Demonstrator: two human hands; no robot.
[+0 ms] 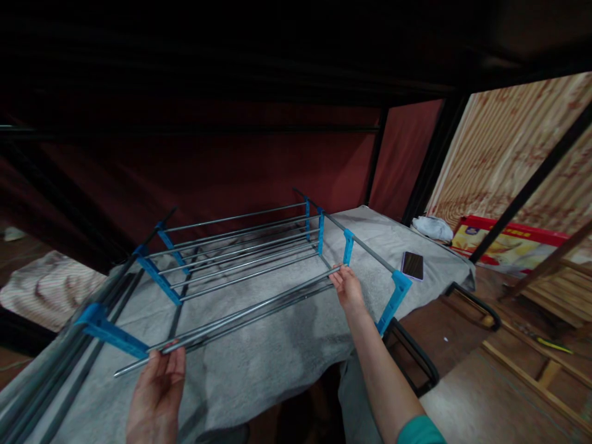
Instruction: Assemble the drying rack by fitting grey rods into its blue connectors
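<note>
A partly joined rack of grey metal tubes and blue plastic brackets [160, 280] lies on a grey cloth. My left hand [160, 382] grips a metal tube [245, 308] near its left end, thumb and fingers around it. At the tube's other end, beside a blue bracket [348, 246], my right hand [348, 288] pinches it. The tube runs slantwise across the rack's near side, close to another tube. Whether its right end touches the bracket is hidden by my fingers. Nearest my right forearm stands another blue bracket [394, 301].
Several loose dark tubes [60, 364] lie along the left edge. A phone [412, 266] rests on the cloth [277, 370] at right. Black bed-frame posts [425, 160] rise around me. On the floor are a red and yellow box [504, 243] and wooden frames [531, 367].
</note>
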